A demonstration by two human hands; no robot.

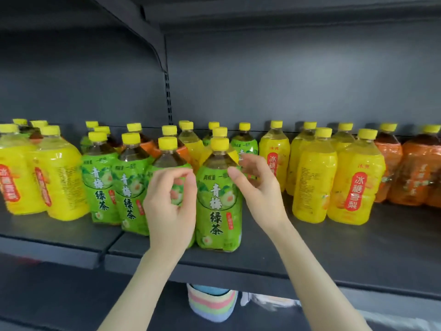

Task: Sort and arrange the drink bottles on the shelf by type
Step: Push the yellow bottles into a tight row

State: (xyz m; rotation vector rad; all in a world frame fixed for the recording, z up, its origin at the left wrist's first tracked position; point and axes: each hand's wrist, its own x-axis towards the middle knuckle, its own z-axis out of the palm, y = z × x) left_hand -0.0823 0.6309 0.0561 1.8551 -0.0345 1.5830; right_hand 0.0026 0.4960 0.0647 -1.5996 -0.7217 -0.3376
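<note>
Now L hand (170, 211), R (259, 189) by btl (218, 211)

green bottles (218, 199): clear plastic, smooth; glossy film label wrapped round the body, catching light.
yellow bottles (353, 177): same clear plastic, shiny yellow film sleeve, slightly wrinkled at the shoulder.
orange bottles (415, 177): clear plastic, glossy orange film sleeve, creased in places.
caps (219, 143): yellow plastic, duller than the labels, finely ribbed on the side.
shelf (310, 254): dark grey painted metal, matt, smooth.
back panel (286, 80): the same matt grey painted sheet.
slotted upright (168, 99): dark metal, matt.
striped thing (212, 304) under the shelf: soft, cloth-like, matt pastel bands.
bag (267, 303) beside it: clear, crinkled, shiny plastic.
</note>
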